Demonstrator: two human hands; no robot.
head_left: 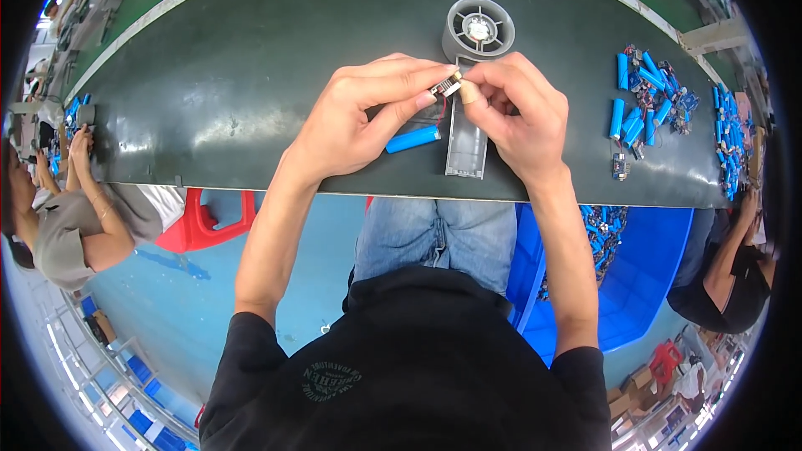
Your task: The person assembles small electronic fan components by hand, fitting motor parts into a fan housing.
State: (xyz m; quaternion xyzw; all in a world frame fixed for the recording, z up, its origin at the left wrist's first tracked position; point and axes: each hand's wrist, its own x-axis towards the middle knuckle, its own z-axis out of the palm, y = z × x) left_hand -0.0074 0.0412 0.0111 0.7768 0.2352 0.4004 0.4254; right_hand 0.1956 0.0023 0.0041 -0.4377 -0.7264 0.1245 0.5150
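Between thumb and fingers, my left hand (355, 113) pinches a small circuit board (449, 84). Its red wire runs down to a blue cylindrical battery (413, 139) lying on the dark green tabletop. My right hand (522, 108) is closed at the board's right end, fingertips pinched together; what they hold, if anything, is hidden. Under both hands lies a grey fan housing: its round fan end (479, 27) points away from me, and its open, trough-like handle (466, 149) reaches toward the table's near edge. The fingers cover the part where handle and fan end meet.
A heap of blue batteries with small boards (647, 96) lies on the right, with one loose board (620, 166) near it. Below the table edge, a blue bin (635, 301) holds more. A red stool (209, 221) stands left. Other people sit at both sides.
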